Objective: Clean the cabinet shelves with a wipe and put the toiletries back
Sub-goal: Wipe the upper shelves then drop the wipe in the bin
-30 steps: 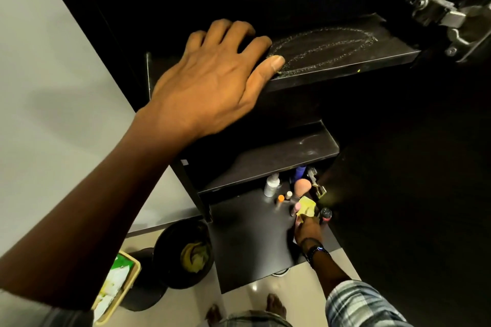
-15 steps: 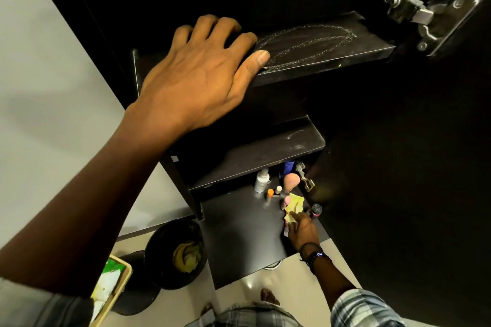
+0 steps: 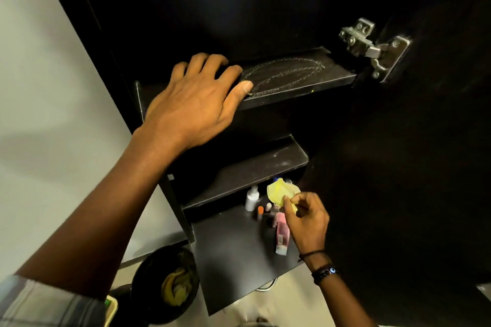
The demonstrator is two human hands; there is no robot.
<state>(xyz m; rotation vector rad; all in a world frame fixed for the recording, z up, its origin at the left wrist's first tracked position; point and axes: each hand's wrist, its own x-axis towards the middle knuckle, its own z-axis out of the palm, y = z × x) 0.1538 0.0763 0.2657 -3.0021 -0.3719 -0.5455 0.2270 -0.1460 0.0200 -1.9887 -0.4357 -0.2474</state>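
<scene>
My left hand [image 3: 195, 103] lies flat, fingers spread, on the front left of the dark upper shelf [image 3: 305, 79], which shows a looped wet or dusty streak. My right hand [image 3: 305, 218] pinches a crumpled yellow wipe [image 3: 281, 192] in front of the middle shelf [image 3: 255, 170]. Beneath it, on the low black surface [image 3: 233, 247], stand the toiletries: a white bottle [image 3: 252, 198], small orange-capped items [image 3: 261, 211] and a pink tube [image 3: 281, 236] lying flat.
The open cabinet door with a metal hinge [image 3: 372, 48] is at the right. A black bin [image 3: 166, 287] with yellow wipes in it stands on the floor at lower left, by the white wall [image 3: 53, 114].
My right hand has lifted the yellow wipe up from among the toiletries toward the middle shelf. The left hand stays on the upper shelf; the view has shifted.
</scene>
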